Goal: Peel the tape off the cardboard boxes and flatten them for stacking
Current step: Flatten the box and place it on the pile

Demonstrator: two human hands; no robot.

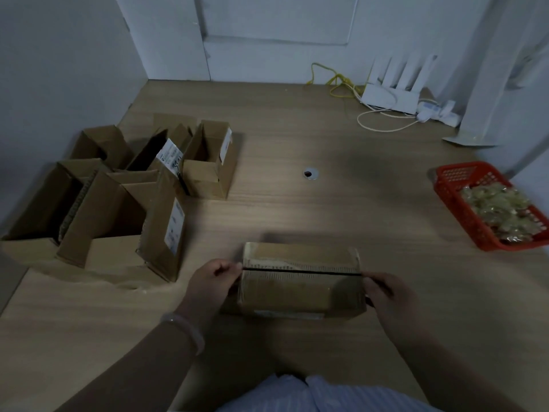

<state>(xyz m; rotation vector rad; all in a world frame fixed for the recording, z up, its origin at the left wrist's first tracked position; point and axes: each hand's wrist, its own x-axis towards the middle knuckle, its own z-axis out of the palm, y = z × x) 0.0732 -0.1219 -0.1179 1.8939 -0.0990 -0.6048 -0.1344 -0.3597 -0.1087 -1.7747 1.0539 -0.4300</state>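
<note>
Cardboard boxes (118, 197), opened, stand well left of the left hand (212, 282), which pinches the closed box (300, 289) at its seam's end, probably feeling for a tape edge. The box rests between both hands; the right hand (386, 295) grips the opposite end to steady it, red basket (454, 208) beyond.

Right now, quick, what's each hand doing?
Left hand: holding the cardboard box by its left end.
Right hand: holding the same box by its right end.

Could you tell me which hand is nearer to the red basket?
Right. The right hand holds the right end of the taped box, nearer the red basket; the left hand holds its left end.
</note>
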